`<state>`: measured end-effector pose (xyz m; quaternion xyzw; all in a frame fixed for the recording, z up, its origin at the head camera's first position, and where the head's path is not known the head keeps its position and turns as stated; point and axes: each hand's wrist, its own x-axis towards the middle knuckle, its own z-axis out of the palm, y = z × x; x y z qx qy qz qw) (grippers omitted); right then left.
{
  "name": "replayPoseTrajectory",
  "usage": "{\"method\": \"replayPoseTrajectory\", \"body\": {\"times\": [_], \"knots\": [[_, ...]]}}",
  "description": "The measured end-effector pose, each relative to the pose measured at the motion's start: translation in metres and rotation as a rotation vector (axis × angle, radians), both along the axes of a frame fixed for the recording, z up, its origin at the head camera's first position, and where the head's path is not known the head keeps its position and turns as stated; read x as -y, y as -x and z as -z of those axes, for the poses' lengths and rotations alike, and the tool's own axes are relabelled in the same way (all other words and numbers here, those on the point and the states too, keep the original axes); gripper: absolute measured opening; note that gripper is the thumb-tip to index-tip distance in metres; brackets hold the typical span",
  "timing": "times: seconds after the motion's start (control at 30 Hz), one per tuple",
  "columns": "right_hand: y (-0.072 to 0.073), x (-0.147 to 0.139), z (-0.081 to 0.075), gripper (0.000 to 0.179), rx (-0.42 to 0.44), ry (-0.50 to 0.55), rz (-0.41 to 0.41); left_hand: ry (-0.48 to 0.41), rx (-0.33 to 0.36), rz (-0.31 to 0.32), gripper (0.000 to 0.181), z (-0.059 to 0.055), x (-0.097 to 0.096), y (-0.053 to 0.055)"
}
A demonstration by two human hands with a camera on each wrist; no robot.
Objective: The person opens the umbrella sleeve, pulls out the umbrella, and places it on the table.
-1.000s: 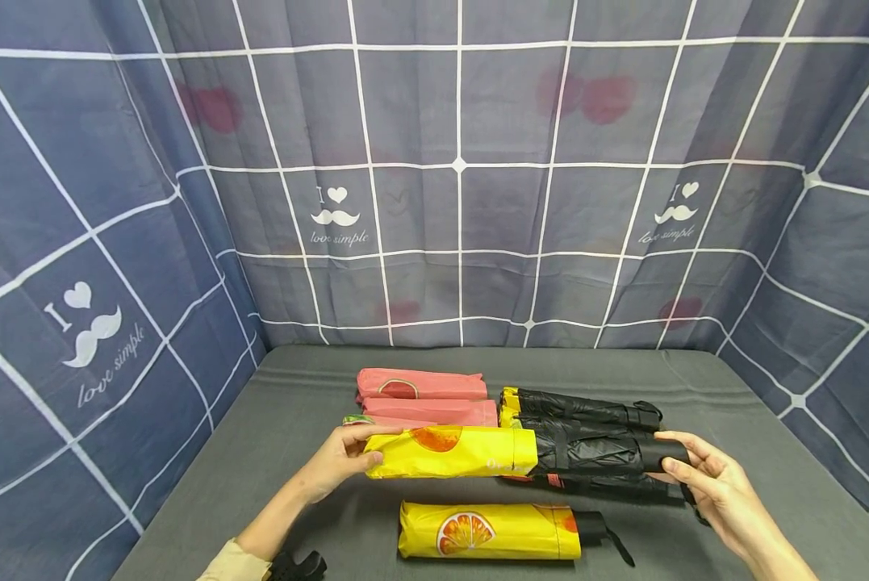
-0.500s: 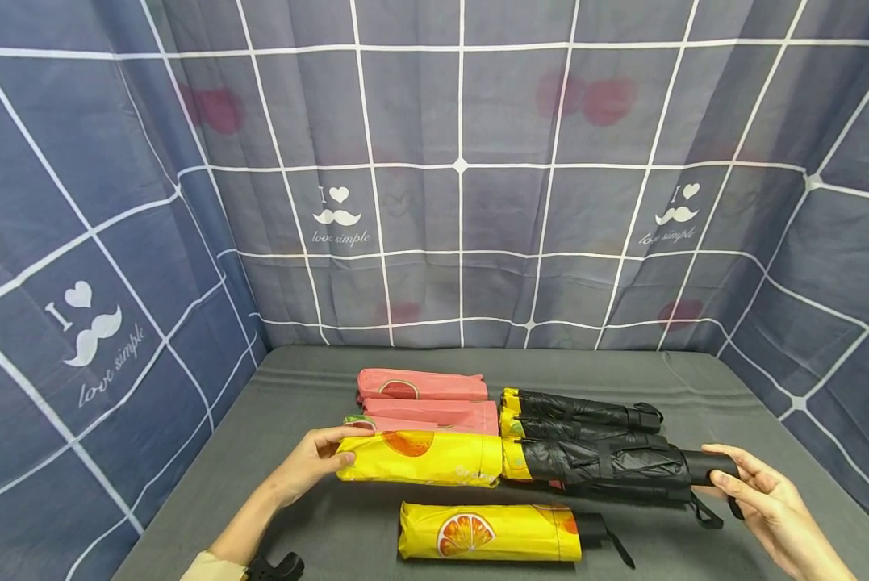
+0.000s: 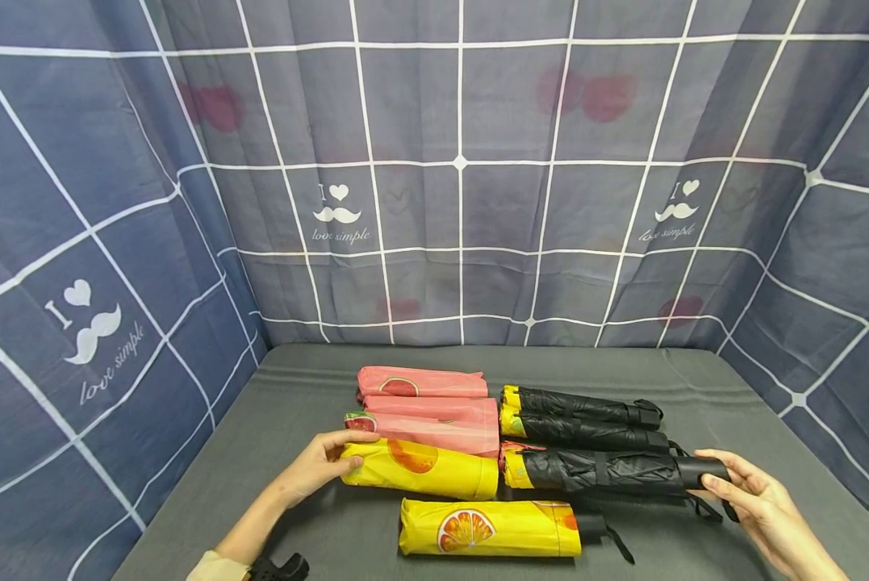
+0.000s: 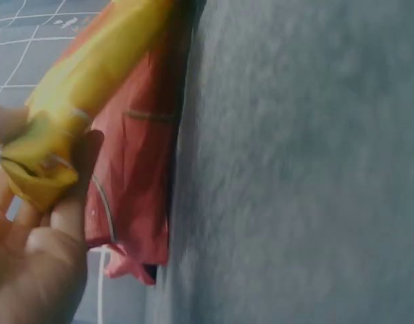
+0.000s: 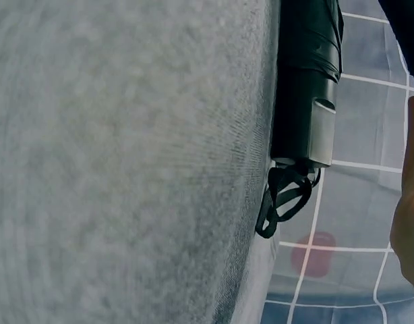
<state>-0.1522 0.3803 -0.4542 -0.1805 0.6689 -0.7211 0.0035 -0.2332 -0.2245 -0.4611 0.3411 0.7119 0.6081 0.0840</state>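
Observation:
In the head view my left hand [image 3: 314, 472] pinches the left end of a yellow umbrella sleeve [image 3: 434, 474] with an orange print. The left wrist view shows the fingers curled under the sleeve's puckered end [image 4: 45, 165]. My right hand [image 3: 761, 500] grips the black handle of a folded umbrella [image 3: 601, 470], whose yellow tip points left at the sleeve's end, a narrow gap between them. Only the edge of that hand [image 5: 409, 202] shows in the right wrist view. Nearest the front lies another folded umbrella [image 3: 488, 528], inside a yellow sleeve with an orange slice.
Behind the left hand lie several pink watermelon-print sleeves [image 3: 423, 383]. Folded black umbrellas [image 3: 579, 406] lie to their right, one mostly hidden behind the held umbrella. A grey cloth [image 3: 311, 379] covers the table, and a checked blue curtain [image 3: 419, 202] stands around it.
The black umbrella has come out of the yellow sleeve as my right hand moved right and my left hand moved left. Most recently the sleeve has tilted, its right end lower.

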Motion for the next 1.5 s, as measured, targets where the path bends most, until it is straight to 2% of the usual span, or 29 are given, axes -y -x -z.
{"method": "replayPoseTrajectory", "body": {"times": [0.2,0.37,0.43,0.57,0.6,0.63,0.77,0.97,1.13,1.2,1.3,1.43,1.5], "knots": [[0.002,0.001,0.002,0.042,0.013,-0.028,-0.032,0.085,-0.068,-0.067,0.033,0.002,-0.007,0.0],[0.0,0.001,0.004,0.038,0.035,-0.136,-0.004,0.026,-0.073,-0.04,0.034,-0.002,-0.009,0.0],[0.0,0.0,0.005,0.037,0.061,-0.184,0.014,-0.005,-0.129,-0.065,0.033,-0.007,-0.009,-0.002],[-0.001,-0.005,0.005,0.034,0.124,-0.308,0.056,-0.026,-0.313,-0.161,0.03,-0.02,-0.014,-0.009],[0.0,-0.006,0.005,0.034,0.123,-0.354,0.079,-0.027,-0.342,-0.172,0.03,-0.022,-0.017,-0.011],[0.0,-0.006,0.006,0.033,0.124,-0.398,0.102,-0.042,-0.345,-0.157,0.031,-0.024,-0.02,-0.013],[0.001,-0.005,0.007,0.033,0.066,-0.568,0.173,-0.05,-0.294,-0.03,0.036,-0.026,-0.034,-0.021],[0.002,-0.001,0.012,0.033,-0.053,-0.721,0.224,-0.028,-0.182,0.138,0.044,-0.016,-0.05,-0.029],[0.003,0.003,0.01,0.034,-0.035,-0.86,0.273,0.003,-0.124,0.238,0.044,-0.007,-0.058,-0.031],[0.003,0.004,0.01,0.034,-0.029,-0.902,0.29,0.023,-0.098,0.259,0.043,-0.001,-0.062,-0.031],[0.003,0.004,0.013,0.034,-0.069,-0.94,0.326,0.045,-0.026,0.289,0.042,0.007,-0.067,-0.032],[0.003,0.005,0.016,0.035,-0.101,-0.954,0.348,0.081,-0.016,0.301,0.043,0.016,-0.075,-0.034],[0.003,0.006,0.017,0.036,-0.102,-0.97,0.361,0.091,-0.041,0.303,0.043,0.02,-0.077,-0.035]]}}
